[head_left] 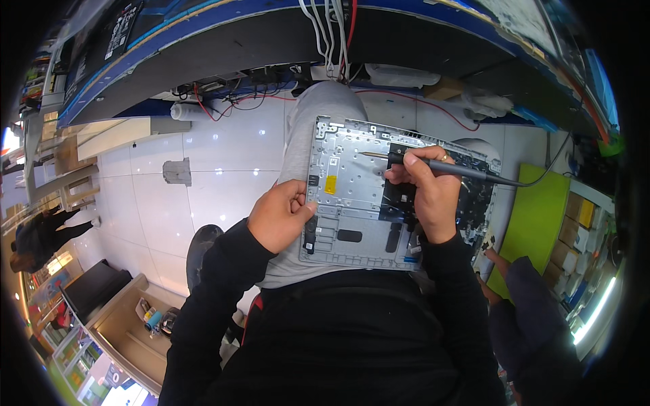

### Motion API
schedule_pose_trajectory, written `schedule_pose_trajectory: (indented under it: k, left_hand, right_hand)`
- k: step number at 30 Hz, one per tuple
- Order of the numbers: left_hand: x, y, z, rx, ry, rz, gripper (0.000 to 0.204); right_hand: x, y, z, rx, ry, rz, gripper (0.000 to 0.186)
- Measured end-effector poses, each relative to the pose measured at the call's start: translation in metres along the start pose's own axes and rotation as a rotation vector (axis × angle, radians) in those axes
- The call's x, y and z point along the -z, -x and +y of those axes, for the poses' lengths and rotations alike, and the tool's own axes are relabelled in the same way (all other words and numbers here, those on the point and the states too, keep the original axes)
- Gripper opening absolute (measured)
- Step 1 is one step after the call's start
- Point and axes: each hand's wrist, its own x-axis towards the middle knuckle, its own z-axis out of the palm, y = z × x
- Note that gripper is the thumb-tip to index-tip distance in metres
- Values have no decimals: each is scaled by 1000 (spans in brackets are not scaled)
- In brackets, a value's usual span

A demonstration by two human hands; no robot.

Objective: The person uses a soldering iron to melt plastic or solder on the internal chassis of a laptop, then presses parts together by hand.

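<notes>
Across my lap lies a silver laptop palm-rest cover (pixel 349 235), its inner side up, with black film over the keyboard area on the right and a small yellow tape patch (pixel 330 184) toward the left. My left hand (pixel 282 214) is closed on the cover's left edge, thumb on top. In my right hand (pixel 431 191) is a soldering iron (pixel 467 171), held like a pen, its cable running off to the right. The iron's tip points left over the bare metal; whether it touches the surface I cannot tell.
A dark workbench edge (pixel 250 49) runs across the far side, with white cables (pixel 330 37) hanging down. An open drawer (pixel 128 331) stands at lower left. To the right are a green panel (pixel 535 216) and a co-worker's arm (pixel 535 298), close to the cover's right end.
</notes>
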Motion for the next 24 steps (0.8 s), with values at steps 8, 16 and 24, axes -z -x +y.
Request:
schedule_pose_trajectory:
  k: [8, 16, 24]
  left_hand:
    - [-4, -2, -7, -8, 12, 60, 22]
    - [-9, -2, -8, -2, 8, 111, 20]
    - [-2, -4, -14, -15, 42, 85, 25]
  right_hand:
    - [-1, -1, 1, 13, 1, -16, 14]
    - [0, 5, 3, 27, 16, -92, 13]
    - [-13, 24, 10, 109, 236, -302, 15]
